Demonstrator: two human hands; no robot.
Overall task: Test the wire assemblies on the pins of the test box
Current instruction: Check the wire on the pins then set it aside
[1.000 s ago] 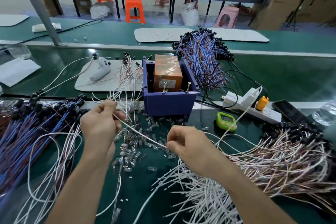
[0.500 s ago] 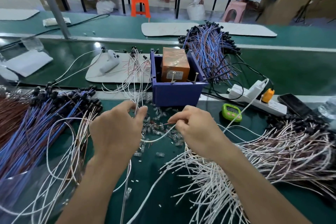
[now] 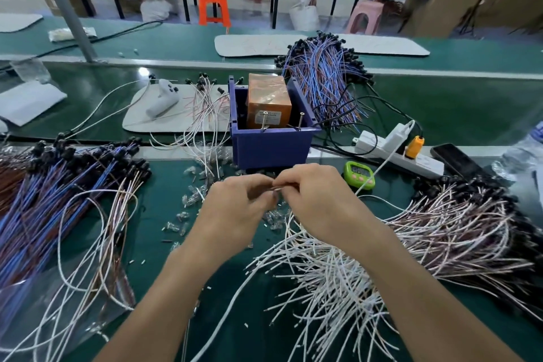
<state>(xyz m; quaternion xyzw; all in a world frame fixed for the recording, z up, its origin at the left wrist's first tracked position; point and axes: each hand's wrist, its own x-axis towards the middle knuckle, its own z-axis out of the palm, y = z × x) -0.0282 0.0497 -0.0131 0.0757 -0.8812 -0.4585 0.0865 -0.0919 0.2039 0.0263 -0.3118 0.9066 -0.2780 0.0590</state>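
Leftmost, on the smooth green bench mat (image 3: 152, 244), a thick fanned sheaf of blue and brown wires (image 3: 44, 209), tipped with small round black ends and overlaid by loose white wires (image 3: 73, 258) looping in wide curves. Further back, a flat white pad (image 3: 141, 123) with rounded corners, bearing a glossy white handheld device (image 3: 163, 98) and a spray of thin pale wires. Nearer, strewn across the mat, small clear plastic pieces (image 3: 191, 200), stubby and glassy. Next, the left hand (image 3: 235, 209), knuckles up, curled at the fingers and pinching the end of a thin wire assembly (image 3: 280, 185). Meeting it fingertip to fingertip, the right hand (image 3: 320, 200), likewise curled and pinching the same wire. Held low over the mat, just in front of the test box (image 3: 271, 147) and apart from its pins (image 3: 264, 119). Behind the hands, that box: matte purple, square and open-topped, holding an orange block (image 3: 269, 103) wrapped in shiny film, with two slim metal pins leaning at the front rim. Beyond its right wall, a dense bundle of blue and purple wires (image 3: 323, 82) with black ends. Rightward, a lime-green timer (image 3: 360, 175) with rounded corners, a long white power strip (image 3: 396, 153) carrying an orange plug (image 3: 414, 147), then a flat dark phone (image 3: 454, 157). Nearest on the right, a bristling heap of stiff white wires (image 3: 338, 273), running into a pinkish-brown bundle (image 3: 470, 229) capped in black.
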